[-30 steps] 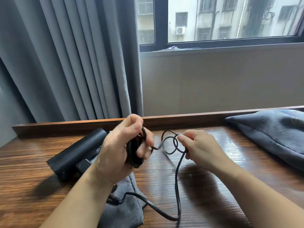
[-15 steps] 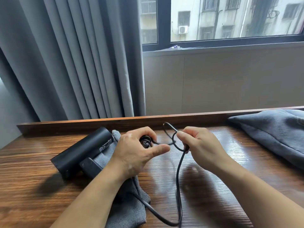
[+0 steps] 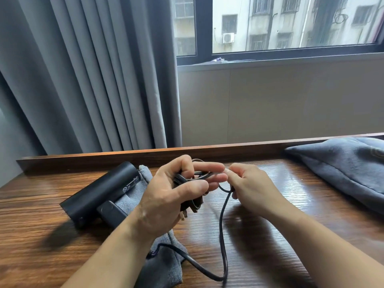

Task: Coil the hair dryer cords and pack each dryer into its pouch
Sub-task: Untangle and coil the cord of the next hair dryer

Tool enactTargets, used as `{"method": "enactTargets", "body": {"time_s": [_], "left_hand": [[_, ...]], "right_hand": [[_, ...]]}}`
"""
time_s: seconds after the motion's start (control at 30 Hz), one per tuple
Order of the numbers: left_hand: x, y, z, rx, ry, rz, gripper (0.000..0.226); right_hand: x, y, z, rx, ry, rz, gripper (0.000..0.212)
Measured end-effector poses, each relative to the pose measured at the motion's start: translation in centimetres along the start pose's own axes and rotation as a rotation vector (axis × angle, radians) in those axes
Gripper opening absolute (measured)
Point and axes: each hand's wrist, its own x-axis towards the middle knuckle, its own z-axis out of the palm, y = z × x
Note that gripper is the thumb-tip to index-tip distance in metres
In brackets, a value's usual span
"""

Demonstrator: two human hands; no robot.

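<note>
A black hair dryer point(image 3: 99, 193) lies on its side at the left of the wooden table point(image 3: 259, 235), partly on a flat grey pouch point(image 3: 166, 265). Its black cord point(image 3: 222, 231) runs from under my left forearm, curves near the table's front edge and rises to my hands. My left hand point(image 3: 172, 196) is closed around a bundle of coiled cord, with the plug's prongs showing below the palm. My right hand point(image 3: 251, 186) pinches the loose strand right beside the left fingertips. A second grey pouch point(image 3: 342, 169), bulging, rests at the far right.
A raised wooden ledge point(image 3: 124, 157) runs along the table's back edge. Grey curtains point(image 3: 83, 75) hang behind on the left, and a window with a beige wall below it is on the right.
My left hand has turned over with the coil, and the plug now shows below the palm. My right hand has come in against the left fingertips, and the loop between them has closed.
</note>
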Motion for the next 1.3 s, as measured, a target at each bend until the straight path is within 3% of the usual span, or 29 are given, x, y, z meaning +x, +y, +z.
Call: {"method": "enactTargets", "body": {"time_s": [0.13, 0.27, 0.33, 0.47, 0.6, 0.7, 0.87, 1.1, 1.2, 1.3], "left_hand": [[0.3, 0.4, -0.3, 0.324, 0.06, 0.042, 0.033], [0.4, 0.7, -1.2, 0.826, 0.156, -0.089, 0.02], [0.5, 0.5, -1.2, 1.077, 0.197, -0.136, 0.03], [0.6, -0.7, -0.3, 1.377, 0.006, -0.35, 0.043], [0.5, -0.8, -0.4, 1.247, -0.069, -0.379, 0.028], [0.6, -0.3, -0.7, 1.09, -0.085, -0.335, 0.01], [0.3, 0.9, -1.3, 0.836, -0.063, -0.261, 0.031], [-0.3, 1.2, -1.9, 0.627, -0.184, -0.053, 0.044], [0.0, 0.8, -2.5, 0.44, -0.056, 0.072, 0.044], [0.2, 0.4, -2.7, 0.105, 0.12, 0.063, 0.048]], "right_hand": [[-0.2, -0.1, 0.1, -0.008, -0.011, -0.039, 0.042], [-0.6, -0.6, -0.3, 0.001, 0.054, -0.088, 0.04], [-1.0, -1.2, -0.2, 0.009, 0.053, -0.161, 0.037], [-1.6, -2.1, 0.5, 0.042, 0.013, -0.287, 0.034], [-1.8, -2.6, 0.6, 0.152, 0.001, -0.24, 0.027], [-1.7, -2.8, 0.4, 0.09, 0.028, -0.203, 0.027], [-1.5, -2.6, 0.2, 0.058, 0.008, -0.051, 0.03], [-1.4, -2.2, -0.3, 0.179, -0.034, 0.119, 0.032], [-1.3, -2.2, -0.6, 0.307, -0.075, 0.164, 0.034], [-1.5, -2.5, -0.5, 0.604, -0.208, 0.246, 0.029]]}}
